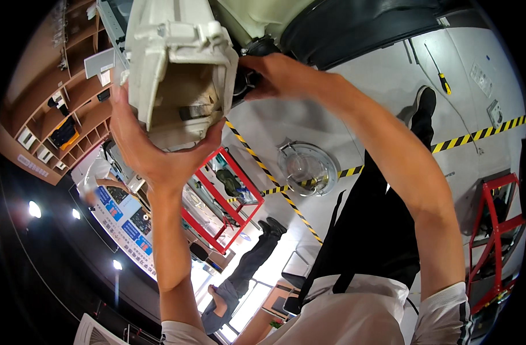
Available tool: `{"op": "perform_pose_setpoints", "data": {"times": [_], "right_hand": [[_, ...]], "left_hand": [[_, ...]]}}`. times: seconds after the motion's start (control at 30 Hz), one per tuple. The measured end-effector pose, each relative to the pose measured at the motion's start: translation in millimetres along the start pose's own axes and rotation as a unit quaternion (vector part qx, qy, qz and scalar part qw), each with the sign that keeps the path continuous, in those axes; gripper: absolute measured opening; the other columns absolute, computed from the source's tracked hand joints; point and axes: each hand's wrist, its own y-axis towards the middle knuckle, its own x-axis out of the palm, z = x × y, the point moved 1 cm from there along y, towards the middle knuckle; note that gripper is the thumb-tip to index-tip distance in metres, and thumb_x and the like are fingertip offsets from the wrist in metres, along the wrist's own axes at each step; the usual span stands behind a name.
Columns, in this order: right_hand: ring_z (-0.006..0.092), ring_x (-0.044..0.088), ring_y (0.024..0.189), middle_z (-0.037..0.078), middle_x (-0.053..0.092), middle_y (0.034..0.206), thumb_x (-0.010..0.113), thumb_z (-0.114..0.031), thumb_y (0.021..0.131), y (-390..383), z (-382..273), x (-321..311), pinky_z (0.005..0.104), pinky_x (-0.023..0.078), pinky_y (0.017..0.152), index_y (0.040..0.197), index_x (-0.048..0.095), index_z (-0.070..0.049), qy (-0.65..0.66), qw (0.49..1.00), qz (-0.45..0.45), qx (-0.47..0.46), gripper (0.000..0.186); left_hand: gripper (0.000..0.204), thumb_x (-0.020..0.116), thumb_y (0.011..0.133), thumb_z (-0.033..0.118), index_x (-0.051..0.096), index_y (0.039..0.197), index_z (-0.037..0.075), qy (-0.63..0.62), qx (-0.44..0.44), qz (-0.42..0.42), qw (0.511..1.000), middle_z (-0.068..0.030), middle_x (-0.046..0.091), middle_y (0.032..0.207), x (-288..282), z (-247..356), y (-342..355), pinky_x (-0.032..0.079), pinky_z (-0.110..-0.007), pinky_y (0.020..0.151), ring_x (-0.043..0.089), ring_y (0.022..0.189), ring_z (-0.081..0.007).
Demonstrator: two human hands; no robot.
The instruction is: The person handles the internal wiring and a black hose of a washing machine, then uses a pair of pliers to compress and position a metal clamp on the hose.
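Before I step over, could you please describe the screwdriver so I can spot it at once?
On the pale floor, find the black shoe at the picture's upper right. Just right of its toe lies the screwdriver, the only thing there with a yellow-and-black handle and long, thin shaft.

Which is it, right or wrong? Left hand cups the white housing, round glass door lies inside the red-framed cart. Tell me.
Partly wrong: the head view shows the left hand cupping the white housing, but the round glass door on the floor, outside the cart.
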Motion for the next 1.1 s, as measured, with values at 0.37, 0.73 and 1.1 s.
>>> {"op": "perform_pose_setpoints", "data": {"times": [0.37,0.73,1.1], "right_hand": [[0.0204,0.062,0.063,0.015,0.063,0.086,0.073,-0.012,0.071,6,3,31,0.0306,0.049,0.057,0.119,0.041,-0.003,0.155,0.981,0.115,0.035,0.059],[0.0194,0.065,0.058,0.014,0.065,0.089,0.069,-0.006,0.074,6,-2,32,0.0304,0.051,0.056,0.122,0.045,-0.005,0.206,0.969,0.118,0.068,0.054],[0.0147,0.064,0.058,0.009,0.064,0.083,0.069,-0.009,0.071,-10,3,-4,0.0262,0.052,0.052,0.114,0.051,-0.006,0.099,0.985,-0.091,0.105,0.046]], "left_hand": [[0.110,0.086,0.048,0.030,0.028,0.133,-0.007,-0.028,0.015,-0.001,0.999,-0.0237,0.045,0.124,-7,-5,9,0.038,-0.042,0.094,0.047,0.114,-0.0356],[0.107,0.086,0.047,0.029,0.031,0.133,-0.002,-0.026,0.006,-0.009,1.000,-0.0199,0.046,0.125,0,-4,2,0.040,-0.042,0.091,0.049,0.110,-0.0358],[0.103,0.086,0.050,0.030,0.033,0.130,-0.004,0.014,0.051,0.043,0.998,-0.0186,0.049,0.123,13,3,-1,0.041,-0.041,0.089,0.050,0.109,-0.0363]]}}
